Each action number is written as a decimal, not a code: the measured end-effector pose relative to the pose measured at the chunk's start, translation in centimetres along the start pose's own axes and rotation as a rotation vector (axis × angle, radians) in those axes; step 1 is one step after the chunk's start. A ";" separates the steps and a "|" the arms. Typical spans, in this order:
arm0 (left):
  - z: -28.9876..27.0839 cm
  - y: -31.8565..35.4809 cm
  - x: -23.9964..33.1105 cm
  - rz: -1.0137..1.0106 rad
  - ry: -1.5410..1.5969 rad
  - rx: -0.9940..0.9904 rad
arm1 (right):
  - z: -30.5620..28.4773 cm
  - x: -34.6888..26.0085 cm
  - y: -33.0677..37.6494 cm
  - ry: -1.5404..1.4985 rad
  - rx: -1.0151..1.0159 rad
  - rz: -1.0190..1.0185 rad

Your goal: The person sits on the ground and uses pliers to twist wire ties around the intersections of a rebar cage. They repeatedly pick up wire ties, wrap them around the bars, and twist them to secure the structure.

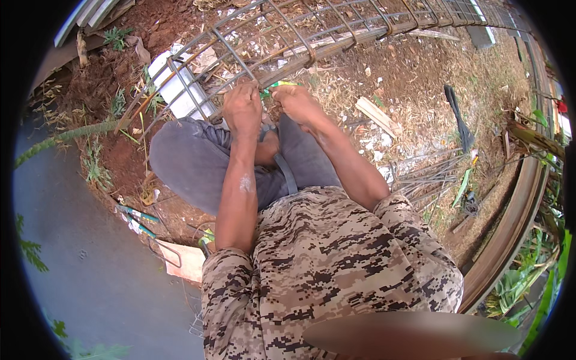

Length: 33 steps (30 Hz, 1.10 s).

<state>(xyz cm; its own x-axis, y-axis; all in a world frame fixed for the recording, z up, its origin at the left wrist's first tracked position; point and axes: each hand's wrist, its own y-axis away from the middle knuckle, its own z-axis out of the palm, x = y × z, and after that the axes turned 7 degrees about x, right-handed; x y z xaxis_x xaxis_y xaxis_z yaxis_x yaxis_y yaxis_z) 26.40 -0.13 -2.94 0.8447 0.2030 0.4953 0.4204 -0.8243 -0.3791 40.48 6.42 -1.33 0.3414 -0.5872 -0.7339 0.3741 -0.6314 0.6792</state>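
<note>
A long steel rebar cage (324, 55) with square stirrups runs from in front of my knees toward the far right. At its near lower bar, my left hand (243, 111) is closed in a fist close to a stirrup's corner; what is in its fingers is hidden. Just right of it, my right hand (295, 103) is closed too, its fingers pinched beside the same bar. Whatever it grips is too small to make out. Under the cage, left of my hands, lies a white block (179, 90). Something green and yellow shows behind the hands.
A wooden offcut (377, 117), a dark strip of cloth (459, 120) and a heap of thin rods (429, 177) lie to the right. Long brown lengths (510, 234) border that side. At left are green-handled tools (142, 228), a pale board (183, 259) and a smooth grey surface (66, 222).
</note>
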 end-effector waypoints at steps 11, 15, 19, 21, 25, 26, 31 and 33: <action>2.0 4.9 1.6 0.097 -0.127 0.118 | -0.1 5.6 8.9 0.624 0.231 -0.665; 2.2 4.5 1.2 -0.170 0.224 0.089 | -0.5 5.7 10.3 0.604 0.248 -0.671; 2.0 4.5 1.1 -0.009 0.054 0.110 | 0.4 2.2 11.3 0.486 0.117 -0.649; 2.1 4.8 1.3 0.029 0.068 0.148 | 2.0 0.0 11.6 0.438 0.065 -0.598; 3.0 4.5 2.4 -0.252 0.349 0.253 | 4.3 -3.4 11.7 0.381 0.007 -0.597; 3.3 4.4 2.8 -0.365 0.421 0.249 | 4.5 -3.7 12.0 0.417 -0.042 -0.508; 4.8 2.5 4.4 -0.825 0.559 0.362 | 4.6 -4.2 13.1 0.279 -0.143 -0.380; 4.6 2.4 4.5 -1.160 0.423 0.258 | 4.8 -4.6 12.9 0.169 -0.135 -0.343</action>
<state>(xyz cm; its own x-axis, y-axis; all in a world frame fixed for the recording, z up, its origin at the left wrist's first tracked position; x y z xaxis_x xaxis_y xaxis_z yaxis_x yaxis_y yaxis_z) 32.75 1.20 -5.23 -0.2160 0.5122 0.8312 0.9345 -0.1381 0.3279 39.64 -1.45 10.80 0.3095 -0.2557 -0.9159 0.5971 -0.6974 0.3964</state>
